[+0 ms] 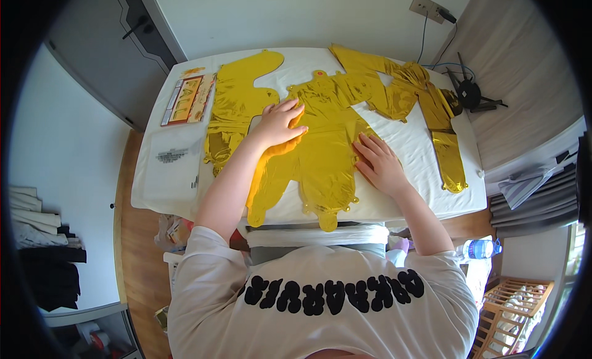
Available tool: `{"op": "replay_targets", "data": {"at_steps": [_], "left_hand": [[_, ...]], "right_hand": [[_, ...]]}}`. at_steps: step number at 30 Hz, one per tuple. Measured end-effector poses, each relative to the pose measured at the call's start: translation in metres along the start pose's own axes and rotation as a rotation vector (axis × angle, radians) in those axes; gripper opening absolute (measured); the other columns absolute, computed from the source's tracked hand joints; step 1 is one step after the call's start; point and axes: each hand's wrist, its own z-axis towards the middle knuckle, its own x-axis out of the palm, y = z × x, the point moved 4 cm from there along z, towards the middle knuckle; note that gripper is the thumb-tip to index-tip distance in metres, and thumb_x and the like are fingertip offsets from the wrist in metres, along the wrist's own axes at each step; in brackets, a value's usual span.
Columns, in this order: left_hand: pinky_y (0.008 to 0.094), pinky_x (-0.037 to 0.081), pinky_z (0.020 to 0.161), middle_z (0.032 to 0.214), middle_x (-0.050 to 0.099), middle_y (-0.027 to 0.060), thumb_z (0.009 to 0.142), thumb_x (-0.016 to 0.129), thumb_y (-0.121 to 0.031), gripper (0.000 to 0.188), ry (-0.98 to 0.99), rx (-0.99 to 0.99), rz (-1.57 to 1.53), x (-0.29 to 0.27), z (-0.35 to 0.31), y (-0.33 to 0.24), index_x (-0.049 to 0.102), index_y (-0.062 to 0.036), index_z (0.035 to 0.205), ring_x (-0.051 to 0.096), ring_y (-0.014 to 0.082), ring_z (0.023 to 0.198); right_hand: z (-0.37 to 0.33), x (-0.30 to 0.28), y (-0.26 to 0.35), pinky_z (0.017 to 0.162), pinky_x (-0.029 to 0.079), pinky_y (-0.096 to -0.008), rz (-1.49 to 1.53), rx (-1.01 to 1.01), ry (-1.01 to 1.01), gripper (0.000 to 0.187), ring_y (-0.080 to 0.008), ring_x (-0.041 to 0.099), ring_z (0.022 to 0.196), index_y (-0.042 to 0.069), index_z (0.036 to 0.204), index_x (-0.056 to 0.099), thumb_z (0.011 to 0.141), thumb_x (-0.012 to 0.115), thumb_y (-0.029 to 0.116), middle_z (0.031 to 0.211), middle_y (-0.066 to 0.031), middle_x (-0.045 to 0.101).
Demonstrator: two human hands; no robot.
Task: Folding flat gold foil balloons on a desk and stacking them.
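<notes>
Several flat, deflated gold foil balloons (pixel 324 143) lie spread over a white-covered table (pixel 425 198). My left hand (pixel 280 121) rests on the middle foil with its fingers stretched out and slightly apart. Beside that forearm the foil looks orange. At the right edge of the same foil lies my right hand (pixel 379 163), palm down, fingers extended. To the left is a curved gold foil balloon (pixel 237 90), close to the middle one. Another gold foil piece (pixel 449 161) runs down the table's right side, wrinkled near the top.
A printed flat package (pixel 188 100) and a clear plastic bag (pixel 166 165) lie at the table's left. A black router (pixel 468 94) with cables sits at the far right. Below right are a water bottle (pixel 482 248) and a wooden rack (pixel 515 300). A grey door (pixel 108 47) stands at back left.
</notes>
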Motion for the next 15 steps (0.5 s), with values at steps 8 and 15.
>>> {"op": "replay_targets", "data": {"at_steps": [8, 15], "left_hand": [[0.0449, 0.019, 0.125, 0.170, 0.031, 0.0091, 0.102, 0.054, -0.054, 0.076, -0.056, -0.018, -0.018, -0.003, 0.006, 0.003, 0.037, -0.0102, 0.161, 0.035, 0.0292, 0.152], [0.0509, 0.016, 0.129, 0.172, 0.025, 0.0096, 0.106, 0.042, -0.059, 0.073, -0.093, 0.096, -0.004, 0.014, 0.006, -0.016, 0.033, -0.0147, 0.163, 0.023, 0.0282, 0.158]], "right_hand": [[0.002, 0.003, -0.002, 0.121, 0.034, -0.0467, 0.023, -0.004, 0.001, 0.052, -0.0370, 0.042, 0.145, 0.009, 0.146, 0.057, 0.099, 0.063, 0.030, 0.157, -0.0140, 0.049], [0.003, 0.002, -0.002, 0.121, 0.035, -0.0467, 0.020, -0.018, -0.016, 0.051, -0.0375, 0.043, 0.145, 0.009, 0.146, 0.058, 0.100, 0.062, 0.031, 0.157, -0.0147, 0.049]]}}
